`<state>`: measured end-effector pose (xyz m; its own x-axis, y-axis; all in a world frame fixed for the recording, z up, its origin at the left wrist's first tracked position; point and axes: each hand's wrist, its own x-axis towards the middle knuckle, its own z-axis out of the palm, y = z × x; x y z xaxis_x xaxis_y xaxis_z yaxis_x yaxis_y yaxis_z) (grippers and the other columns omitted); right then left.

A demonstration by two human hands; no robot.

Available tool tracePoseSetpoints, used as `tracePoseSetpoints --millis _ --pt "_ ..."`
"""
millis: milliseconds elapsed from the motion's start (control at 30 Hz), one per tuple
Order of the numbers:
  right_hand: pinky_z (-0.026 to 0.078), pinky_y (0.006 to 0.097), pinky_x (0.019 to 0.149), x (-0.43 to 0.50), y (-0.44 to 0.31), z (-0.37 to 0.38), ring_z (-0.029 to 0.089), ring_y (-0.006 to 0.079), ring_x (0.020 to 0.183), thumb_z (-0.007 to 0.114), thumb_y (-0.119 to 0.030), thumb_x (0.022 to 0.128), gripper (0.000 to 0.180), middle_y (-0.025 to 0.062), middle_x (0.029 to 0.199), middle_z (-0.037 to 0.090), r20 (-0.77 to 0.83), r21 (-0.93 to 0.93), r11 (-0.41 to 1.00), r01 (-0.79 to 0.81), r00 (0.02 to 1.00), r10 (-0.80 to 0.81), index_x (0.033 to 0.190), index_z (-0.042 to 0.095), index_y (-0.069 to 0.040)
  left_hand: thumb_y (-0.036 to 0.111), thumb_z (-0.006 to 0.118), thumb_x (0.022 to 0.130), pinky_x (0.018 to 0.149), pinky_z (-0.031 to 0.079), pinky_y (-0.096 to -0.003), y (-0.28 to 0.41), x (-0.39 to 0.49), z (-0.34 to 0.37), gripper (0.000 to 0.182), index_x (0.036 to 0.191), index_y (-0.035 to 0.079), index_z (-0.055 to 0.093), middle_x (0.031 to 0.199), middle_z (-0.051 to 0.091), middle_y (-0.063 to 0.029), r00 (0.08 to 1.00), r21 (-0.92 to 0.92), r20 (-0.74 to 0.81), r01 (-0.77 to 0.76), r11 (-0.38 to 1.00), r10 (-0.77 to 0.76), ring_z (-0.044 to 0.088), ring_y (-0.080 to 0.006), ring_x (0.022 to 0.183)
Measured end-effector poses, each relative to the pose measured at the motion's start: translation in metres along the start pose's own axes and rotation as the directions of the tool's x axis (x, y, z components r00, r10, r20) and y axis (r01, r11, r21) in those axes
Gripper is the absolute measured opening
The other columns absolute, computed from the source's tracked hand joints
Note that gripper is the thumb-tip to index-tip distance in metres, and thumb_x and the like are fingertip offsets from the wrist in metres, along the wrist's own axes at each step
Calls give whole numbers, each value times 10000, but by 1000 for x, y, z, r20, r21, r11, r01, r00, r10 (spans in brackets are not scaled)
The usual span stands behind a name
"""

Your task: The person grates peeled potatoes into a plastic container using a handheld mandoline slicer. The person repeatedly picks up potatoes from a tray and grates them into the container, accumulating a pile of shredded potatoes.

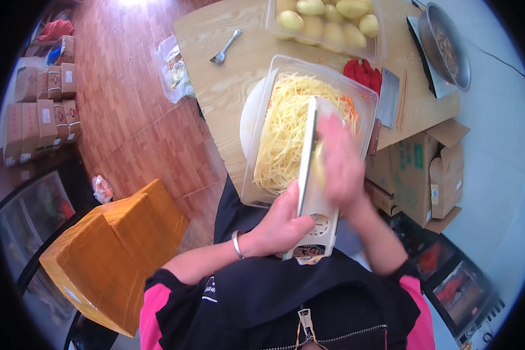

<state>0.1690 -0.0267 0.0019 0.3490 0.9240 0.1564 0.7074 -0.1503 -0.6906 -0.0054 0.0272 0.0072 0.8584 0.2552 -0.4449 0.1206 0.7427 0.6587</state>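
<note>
My left hand [284, 225], with a metal bangle at its wrist, grips the side of a white handheld grater [326, 205]. The grater slants from my apron up over a clear plastic tub [251, 175]. My right hand [343, 164], blurred by motion, lies along the grater's face over a pale yellow piece of potato [318, 168], which it mostly hides. Pale potato shreds [284, 127] fill much of the tub, and some orange shreds [349, 109] lie at its right side. Beneath the tub, a white round board [247, 118] shows at the left.
A tub of peeled potatoes [313, 26] stands at the table's far side. Right of my tub lie a red cloth-like item [363, 75], a cleaver [389, 98] and chopsticks [402, 100]. A peeler [225, 48] lies far left; a metal bowl [444, 48] sits far right. Cardboard boxes [413, 175] stand below.
</note>
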Motion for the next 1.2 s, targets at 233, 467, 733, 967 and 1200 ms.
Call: tracePoseSetpoints --millis 233,467,733,967,1200 --pt "333 479 1236 -7 -1 -1 456 409 1463 520 -156 1037 434 288 1487 544 -12 -75 996 45 999 -46 1380 598 98 -68 495 811 1084 459 -368 5 2 1 603 1411 -78 426 1290 570 -164 999 67 -21 -41 997 43 554 -220 1247" --pt "338 483 1230 32 70 4 481 428 1432 498 -133 1035 435 305 1474 549 -146 -17 979 -202 969 198 1388 586 103 -69 520 809 1079 461 -374 12 0 17 619 1416 -63 397 1296 560 -170 999 125 42 -7 992 2 556 -231 1236" --pt "354 476 1211 26 61 -1 499 440 1406 467 -162 1054 451 293 1486 540 -121 -40 985 -169 979 163 1402 571 105 -52 530 817 1027 493 -377 11 4 20 573 1381 -67 432 1239 587 -168 998 249 38 -65 966 58 587 -221 1172" --pt "326 469 1238 -28 -23 -12 453 406 1464 473 -124 1034 477 278 1528 509 20 -92 996 5 1000 -4 1456 529 91 -61 525 814 1038 487 -365 6 2 11 591 1395 -63 414 1239 582 -161 999 133 11 -52 990 51 578 -215 1180" --pt "329 452 1236 26 67 -10 441 414 1467 476 -111 1043 466 296 1528 501 -111 -36 985 -171 980 166 1452 512 109 -54 514 814 1053 477 -366 11 -3 21 591 1396 -77 410 1242 582 -176 998 211 56 -44 976 33 572 -221 1196"
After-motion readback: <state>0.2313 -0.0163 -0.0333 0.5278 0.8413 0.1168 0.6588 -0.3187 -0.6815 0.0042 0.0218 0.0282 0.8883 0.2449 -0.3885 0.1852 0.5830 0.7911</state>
